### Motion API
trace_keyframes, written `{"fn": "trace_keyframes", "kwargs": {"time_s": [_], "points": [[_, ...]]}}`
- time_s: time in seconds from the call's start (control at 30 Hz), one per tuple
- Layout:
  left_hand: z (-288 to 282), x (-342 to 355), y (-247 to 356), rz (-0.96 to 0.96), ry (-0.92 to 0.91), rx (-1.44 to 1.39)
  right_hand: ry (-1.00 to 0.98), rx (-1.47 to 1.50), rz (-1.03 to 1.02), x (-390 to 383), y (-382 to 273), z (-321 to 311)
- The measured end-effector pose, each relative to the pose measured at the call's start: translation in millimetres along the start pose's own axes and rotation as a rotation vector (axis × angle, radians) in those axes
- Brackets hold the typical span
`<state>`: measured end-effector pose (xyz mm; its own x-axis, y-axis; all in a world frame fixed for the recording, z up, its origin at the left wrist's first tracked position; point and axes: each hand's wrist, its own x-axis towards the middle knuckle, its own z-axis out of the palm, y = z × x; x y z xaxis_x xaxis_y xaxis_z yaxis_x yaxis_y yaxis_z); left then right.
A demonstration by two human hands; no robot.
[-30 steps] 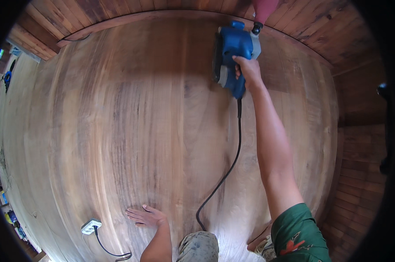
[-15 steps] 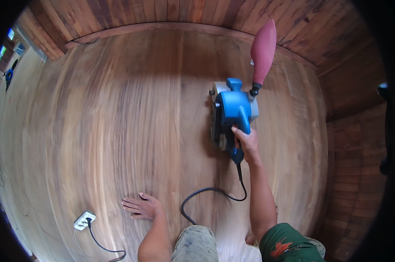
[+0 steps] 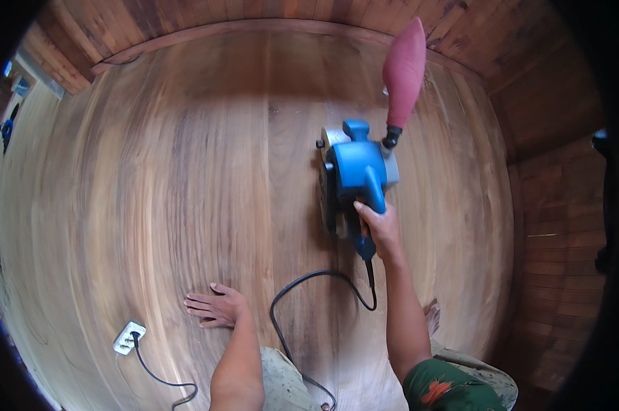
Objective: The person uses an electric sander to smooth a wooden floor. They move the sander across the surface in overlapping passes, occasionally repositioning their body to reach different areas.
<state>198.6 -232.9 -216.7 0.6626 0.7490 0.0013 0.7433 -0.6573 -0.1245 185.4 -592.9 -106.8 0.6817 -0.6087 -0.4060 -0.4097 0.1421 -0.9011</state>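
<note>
My right hand (image 3: pixel 381 229) is closed on the rear handle of a blue power sander (image 3: pixel 357 164), which sits on the wooden plank floor (image 3: pixel 152 171) right of centre. A pink dust bag (image 3: pixel 404 75) rises from a black fitting on the tool's right side. Its black cord (image 3: pixel 309 274) loops down toward my knees. My left hand (image 3: pixel 217 305) lies flat on the planks at lower left, fingers spread, holding nothing.
A white power strip (image 3: pixel 130 337) with a plugged-in cord rests left of my left hand. Wooden plank walls (image 3: pixel 549 226) border the floor at top and right, with a baseboard (image 3: pixel 268 24) along the top. My bare foot (image 3: pixel 432 315) shows beside my right forearm.
Compared with a second ago, the sander and my right hand have come back toward me, bringing the whole dust bag into view. My left hand appears slightly higher in the picture, still spread.
</note>
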Motion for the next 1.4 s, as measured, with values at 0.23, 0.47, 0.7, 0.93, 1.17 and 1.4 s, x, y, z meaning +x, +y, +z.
{"fn": "trace_keyframes", "kwargs": {"time_s": [0.23, 0.47, 0.7, 0.93, 1.17, 1.4], "points": [[6.6, -2.3, 3.4, -0.016, 0.035, 0.041, -0.056, 0.014, -0.104, 126.1, -48.0, 23.4], [14.1, 1.0, 0.2, -0.010, 0.022, 0.048, -0.041, -0.014, -0.114, 248.2, -104.8, 58.7], [22.4, 3.2, -6.7, -0.002, 0.028, 0.048, -0.001, -0.082, -0.121, 317.0, -127.7, 82.9], [37.2, 6.9, -17.2, 0.010, 0.040, 0.060, -0.014, -0.020, -0.094, 348.8, -120.3, 93.6], [41.0, 9.0, -20.9, 0.015, 0.020, 0.084, -0.026, 0.092, -0.142, 379.8, -111.8, 106.0], [64.7, 10.5, -32.5, 0.060, 0.031, 0.114, -0.165, 0.040, -0.158, 424.5, -83.0, 99.9]]}}
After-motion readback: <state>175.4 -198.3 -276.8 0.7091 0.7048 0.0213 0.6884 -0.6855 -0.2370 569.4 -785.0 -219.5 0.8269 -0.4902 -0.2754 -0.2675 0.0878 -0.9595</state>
